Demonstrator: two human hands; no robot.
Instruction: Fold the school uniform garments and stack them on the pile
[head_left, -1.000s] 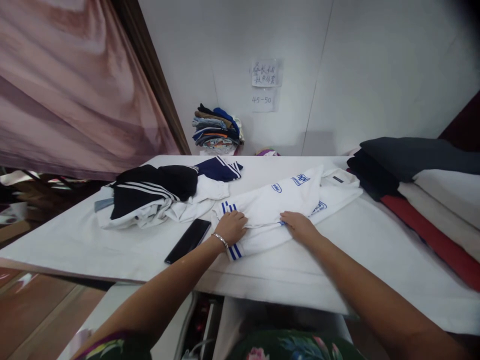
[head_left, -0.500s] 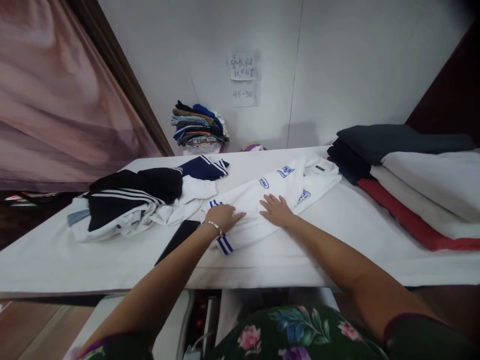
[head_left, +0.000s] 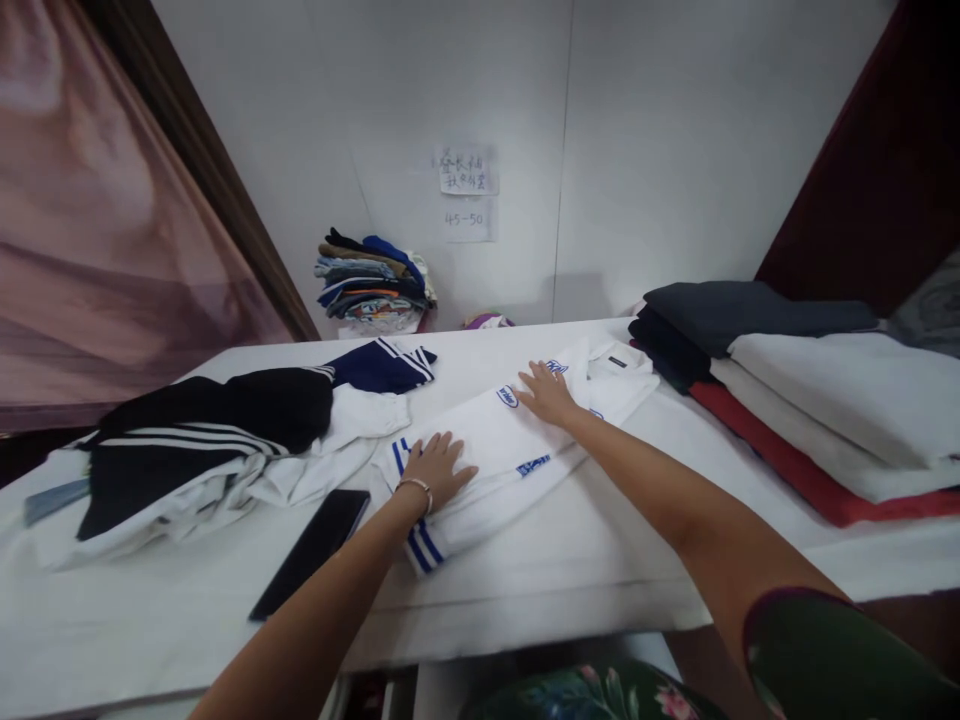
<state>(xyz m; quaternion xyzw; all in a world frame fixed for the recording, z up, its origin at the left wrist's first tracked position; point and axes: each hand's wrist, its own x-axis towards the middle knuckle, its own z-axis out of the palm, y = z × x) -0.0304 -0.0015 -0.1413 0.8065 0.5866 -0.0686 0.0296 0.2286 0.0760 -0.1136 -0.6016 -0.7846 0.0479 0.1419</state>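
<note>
A white long-sleeved jacket (head_left: 487, 437) with blue stripes and blue lettering lies partly folded on the white-covered table (head_left: 600, 560). Its collar points to the far right, its striped end to the near left. My left hand (head_left: 437, 470) rests flat, fingers spread, on the fabric beside the blue stripes. Farther up, my right hand (head_left: 550, 395) lies open on the garment between two blue logos, covering part of one. Under my left forearm a flat black object (head_left: 311, 555) is partly hidden.
Loose black and white clothes (head_left: 210, 430) lie heaped at left, beside a navy striped garment (head_left: 386, 365). Folded clothes (head_left: 825, 390) are stacked at right. Another clothes pile (head_left: 375, 285) stands beyond the table's far edge, near the wall with paper signs (head_left: 466, 195).
My right hand has slid up the jacket toward the collar, and another blue patch now shows below it. My left hand has spread flatter near the stripes. The view has tilted and shifted.
</note>
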